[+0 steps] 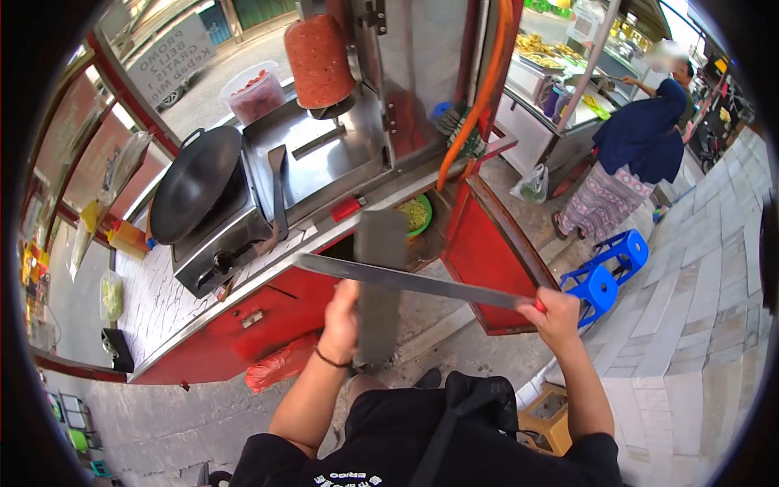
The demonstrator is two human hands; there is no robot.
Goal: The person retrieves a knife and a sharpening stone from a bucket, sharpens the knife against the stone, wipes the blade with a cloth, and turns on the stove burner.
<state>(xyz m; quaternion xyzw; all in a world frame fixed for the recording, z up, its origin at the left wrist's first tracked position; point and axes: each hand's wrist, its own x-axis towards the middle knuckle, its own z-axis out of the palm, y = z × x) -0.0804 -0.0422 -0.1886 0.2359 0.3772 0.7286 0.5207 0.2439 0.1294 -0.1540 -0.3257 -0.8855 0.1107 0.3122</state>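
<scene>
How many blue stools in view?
2. One blue stool is just right of the open red door; the other blue stool is right behind it, closer to the person in dark blue. They overlap, so another could be hidden.

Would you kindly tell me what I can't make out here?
All in the head view:
- Handle of the knife: mostly hidden by the right hand.
- Surface of the grey block: blurred.
- Left side of the green bowl: behind the block.
- Contents of the plastic bag: too small.
</scene>
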